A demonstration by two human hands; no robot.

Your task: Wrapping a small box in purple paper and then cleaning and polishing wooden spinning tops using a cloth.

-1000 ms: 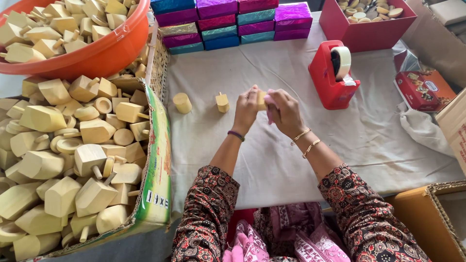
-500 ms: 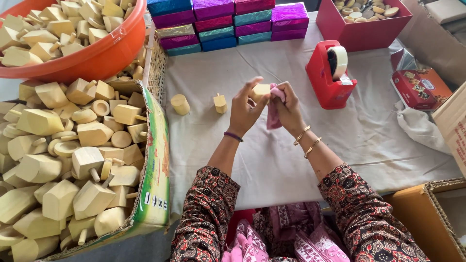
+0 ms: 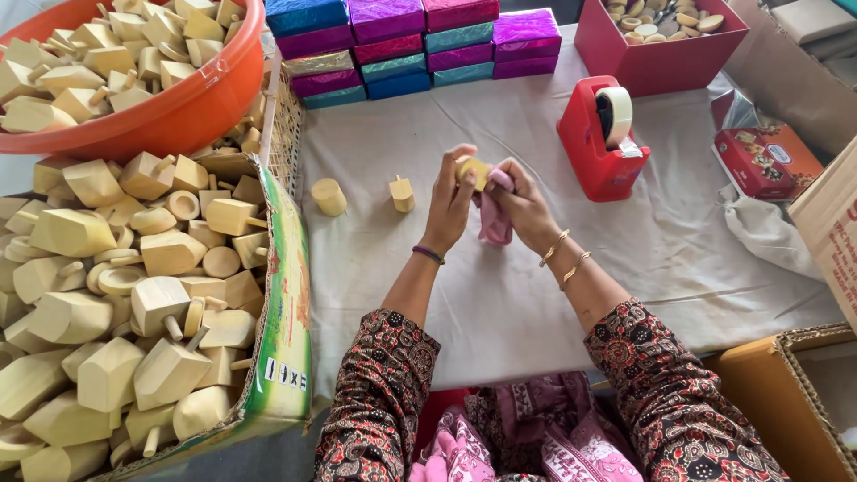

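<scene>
1. Head view, the work in hand: the left hand (image 3: 451,198) is closed around a small pale wooden piece (image 3: 471,169), held up above the grey cloth-covered table (image 3: 536,295) near its middle. The right hand (image 3: 522,203) pinches a pink cloth (image 3: 494,221) against that piece, fingers together.
2. Head view, how far along: judging by the layout, only two wooden tops (image 3: 402,193) and (image 3: 328,196) stand apart on the table just left of the hands. A cardboard box (image 3: 290,312) at the left and an orange basin (image 3: 192,103) at the far left are heaped with similar pieces, so most of the pile seems left to handle.
3. Head view, hard to make out: the held piece is mostly hidden by fingers and cloth, so its shape is unclear. The box and basin are cut off by the frame edge. A red tape dispenser (image 3: 598,147) stands to the right.
</scene>
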